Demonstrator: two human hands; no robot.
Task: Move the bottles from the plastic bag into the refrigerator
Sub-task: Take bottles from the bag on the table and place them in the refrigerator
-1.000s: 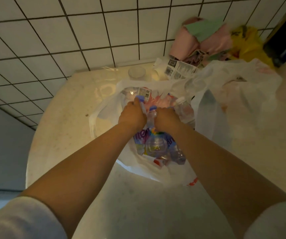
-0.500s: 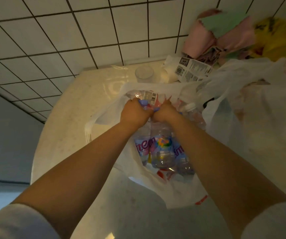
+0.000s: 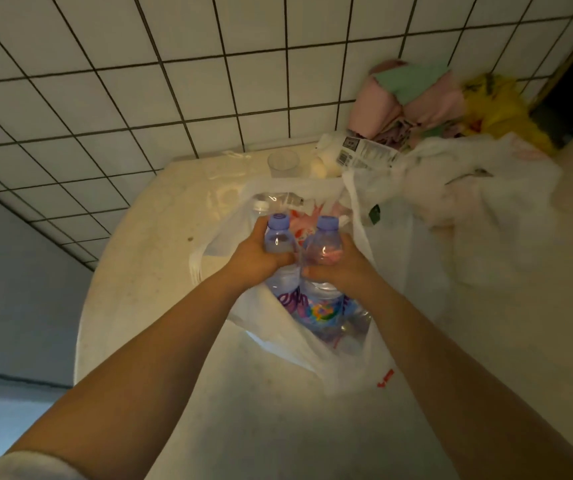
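Both purple-capped bottles have risen, necks now clear above the plastic bag (image 3: 278, 341) on the counter (image 3: 160, 258). The left hand (image 3: 254, 261) wraps the left bottle (image 3: 278, 237) and the right hand (image 3: 340, 271) wraps the right bottle (image 3: 325, 242), each grip curled tight. The lift out has begun; no refrigerator is in sight.

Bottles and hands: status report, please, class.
Left hand grips one purple-capped bottle. Right hand grips the other purple-capped bottle. Both bottoms inside plastic bag. Refrigerator not in view.

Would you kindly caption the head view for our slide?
Left hand and right hand each grip a purple-capped bottle above the plastic bag.
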